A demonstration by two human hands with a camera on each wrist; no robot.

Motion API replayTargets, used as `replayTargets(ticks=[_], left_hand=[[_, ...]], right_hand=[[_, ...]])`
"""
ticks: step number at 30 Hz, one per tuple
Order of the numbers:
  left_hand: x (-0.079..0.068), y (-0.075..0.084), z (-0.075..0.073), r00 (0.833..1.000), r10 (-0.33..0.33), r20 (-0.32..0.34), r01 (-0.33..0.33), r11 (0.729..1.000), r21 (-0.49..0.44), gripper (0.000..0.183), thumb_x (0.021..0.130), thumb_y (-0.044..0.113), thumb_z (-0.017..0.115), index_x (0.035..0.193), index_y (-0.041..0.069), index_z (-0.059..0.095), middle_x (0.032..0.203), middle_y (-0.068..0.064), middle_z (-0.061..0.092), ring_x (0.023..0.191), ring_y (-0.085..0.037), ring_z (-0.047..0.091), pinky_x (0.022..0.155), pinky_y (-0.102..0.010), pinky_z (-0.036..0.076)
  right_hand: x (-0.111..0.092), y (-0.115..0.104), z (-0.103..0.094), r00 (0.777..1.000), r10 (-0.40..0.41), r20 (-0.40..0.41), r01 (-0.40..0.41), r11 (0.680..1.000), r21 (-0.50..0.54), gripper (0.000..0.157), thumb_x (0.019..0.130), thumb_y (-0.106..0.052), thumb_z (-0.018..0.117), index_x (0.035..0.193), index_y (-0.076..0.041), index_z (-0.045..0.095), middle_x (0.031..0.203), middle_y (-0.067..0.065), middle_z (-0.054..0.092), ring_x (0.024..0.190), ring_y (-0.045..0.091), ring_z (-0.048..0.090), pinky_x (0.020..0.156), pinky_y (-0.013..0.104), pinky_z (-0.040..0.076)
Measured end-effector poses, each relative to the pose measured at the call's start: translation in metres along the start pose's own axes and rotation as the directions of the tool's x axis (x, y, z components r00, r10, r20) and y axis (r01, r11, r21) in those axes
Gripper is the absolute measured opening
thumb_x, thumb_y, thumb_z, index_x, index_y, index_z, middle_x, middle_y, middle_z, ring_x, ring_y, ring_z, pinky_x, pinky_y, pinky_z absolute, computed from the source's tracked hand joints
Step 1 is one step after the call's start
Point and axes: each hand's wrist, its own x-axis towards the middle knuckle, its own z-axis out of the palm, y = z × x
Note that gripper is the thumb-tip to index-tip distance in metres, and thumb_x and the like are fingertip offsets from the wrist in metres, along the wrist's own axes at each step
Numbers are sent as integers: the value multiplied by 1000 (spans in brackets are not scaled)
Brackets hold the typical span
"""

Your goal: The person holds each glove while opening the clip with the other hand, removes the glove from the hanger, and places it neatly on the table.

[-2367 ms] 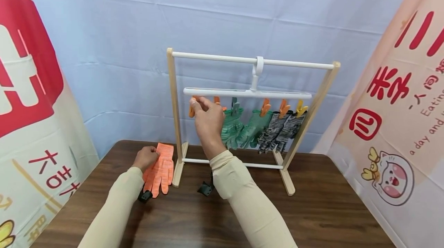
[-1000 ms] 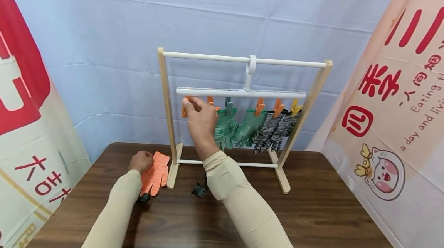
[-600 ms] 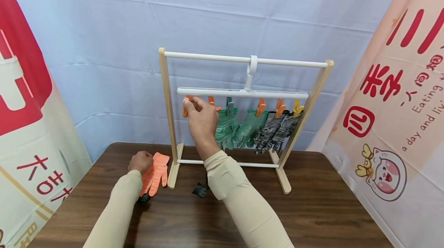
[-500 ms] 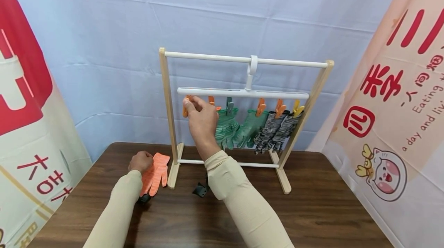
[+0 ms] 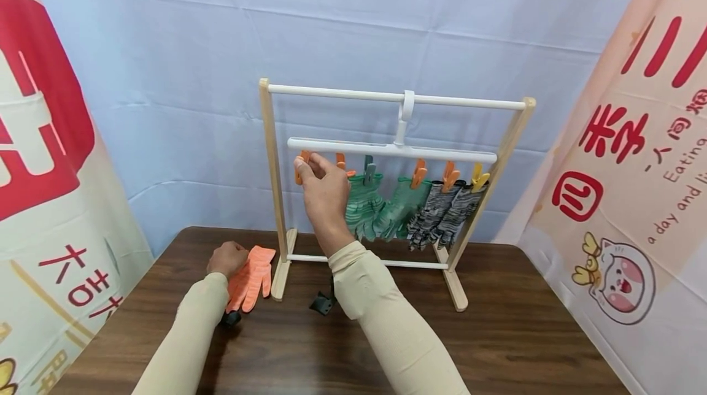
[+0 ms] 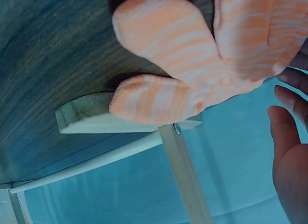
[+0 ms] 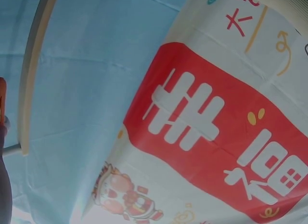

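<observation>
In the head view my right hand (image 5: 327,195) pinches an orange clothespin (image 5: 301,168) at the left end of the white hanger bar (image 5: 342,146). The right wrist view catches only a sliver of that clothespin (image 7: 2,101). Low at the left, my left hand (image 5: 227,258) rests against the side of an orange knit glove (image 5: 254,278) on the table. Close up, the glove (image 6: 178,41) shows pale stripes; the thumb and nearest fingertips of the left hand (image 6: 293,137) are loosely bent, beside its edge. Other fingers are hidden.
From the hanger, green gloves (image 5: 405,208) and black-and-white gloves (image 5: 442,214) hang by clothespins. A wooden rack (image 5: 273,168) stands on the brown table (image 5: 497,333). Black wrist gear (image 5: 321,303) shows below the right forearm. Printed cloths (image 5: 624,199) flank the table.
Over the last 2.4 s the orange glove has sunk and tilted beside the left hand, its cuff lower. The right hand keeps its pinch on the clothespin. The view shifts slightly.
</observation>
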Motion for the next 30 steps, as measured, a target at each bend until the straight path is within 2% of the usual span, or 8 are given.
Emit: replayTargets(ticks=[2, 5, 7, 9, 14, 18, 25, 30], left_hand=[[0, 1, -1, 1000, 2, -25, -2, 1000, 3, 37, 91, 19, 40, 54, 15, 41, 46, 2, 32, 39, -13, 28, 39, -28, 28], [-4, 4, -3, 993, 28, -111, -24, 999, 31, 41, 91, 17, 40, 50, 17, 37, 44, 3, 28, 38, -13, 26, 42, -30, 29], [-7, 7, -5, 986, 35, -162, -26, 998, 57, 41, 91, 17, 39, 51, 16, 38, 44, 2, 28, 40, -15, 27, 48, -33, 30], [-9, 10, -7, 980, 40, -197, -27, 997, 68, 37, 92, 19, 40, 56, 14, 45, 48, 1, 36, 44, -17, 33, 53, -35, 32], [-11, 22, -10, 979, 68, -194, -59, 997, 49, 24, 94, 23, 43, 88, 5, 59, 75, -9, 57, 63, -23, 51, 57, -37, 39], [-13, 35, -13, 972, 123, -202, -116, 992, 46, 25, 94, 24, 46, 101, 4, 59, 92, -14, 61, 77, -27, 55, 64, -41, 43], [-22, 62, -16, 949, 235, -209, -227, 972, 59, 25, 94, 24, 48, 106, 5, 60, 97, -13, 61, 82, -28, 57, 68, -43, 45], [-29, 84, -17, 928, 303, -218, -295, 953, 68, 22, 93, 24, 50, 102, 8, 62, 95, -9, 61, 81, -25, 56, 67, -42, 44]], right_hand=[[0, 0, 0, 1000, 1, 1, -1, 1000, 5, 35, 83, -32, 68, 112, -14, 67, 95, -4, 69, 84, 3, 62, 71, 25, 50], [1, 0, 0, 1000, -2, 2, 2, 1000, 9, 34, 83, -31, 68, 112, -13, 67, 94, -3, 69, 84, 3, 62, 71, 25, 50], [1, 1, 0, 1000, -4, 5, 4, 1000, 5, 33, 83, -30, 68, 111, -13, 67, 94, -3, 69, 84, 5, 63, 70, 25, 50], [1, 1, -1, 1000, -1, 7, 1, 1000, -4, 33, 83, -31, 68, 111, -13, 67, 94, -3, 69, 85, 6, 62, 70, 26, 49], [1, 2, -3, 1000, 5, 7, -5, 1000, -25, 33, 83, -31, 68, 111, -13, 67, 96, -3, 68, 86, 7, 61, 72, 27, 49], [1, 2, -3, 1000, -5, 8, 5, 999, -42, 34, 84, -32, 67, 112, -12, 66, 98, -2, 68, 87, 7, 62, 73, 28, 49], [0, 0, -4, 1000, -17, 1, 17, 994, -108, 35, 84, -33, 66, 113, -13, 66, 100, -1, 68, 88, 7, 62, 75, 28, 48], [-1, 1, -8, 999, -51, 8, 52, 992, -116, 37, 85, -31, 65, 116, -10, 64, 105, 1, 67, 94, 9, 62, 77, 27, 48]])
